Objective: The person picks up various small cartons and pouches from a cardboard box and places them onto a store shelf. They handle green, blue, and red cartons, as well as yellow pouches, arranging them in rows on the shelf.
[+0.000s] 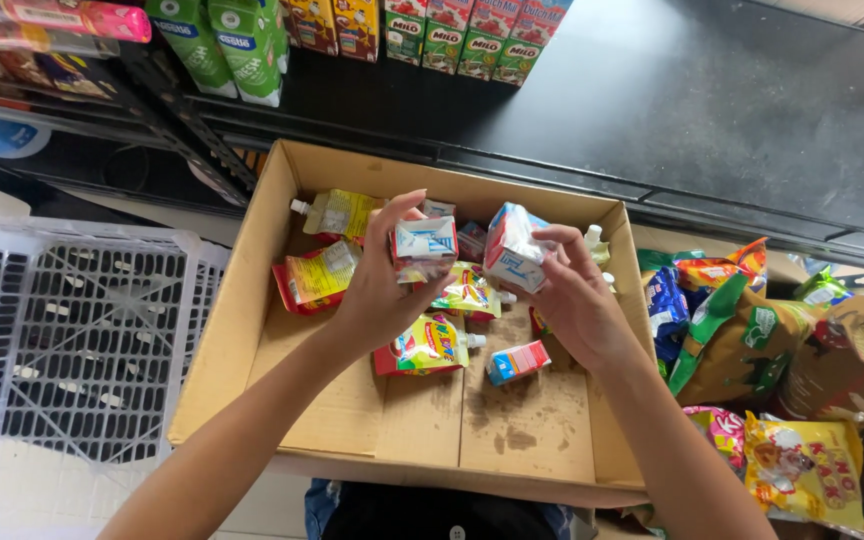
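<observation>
Small white cartons in each raised hand

box: centre, below shelf | crate: left of box | snack bags: right of box | pouches, carton: in box | cartons: on shelf, behind box | left hand, right hand: over box, a small carton in each
</observation>
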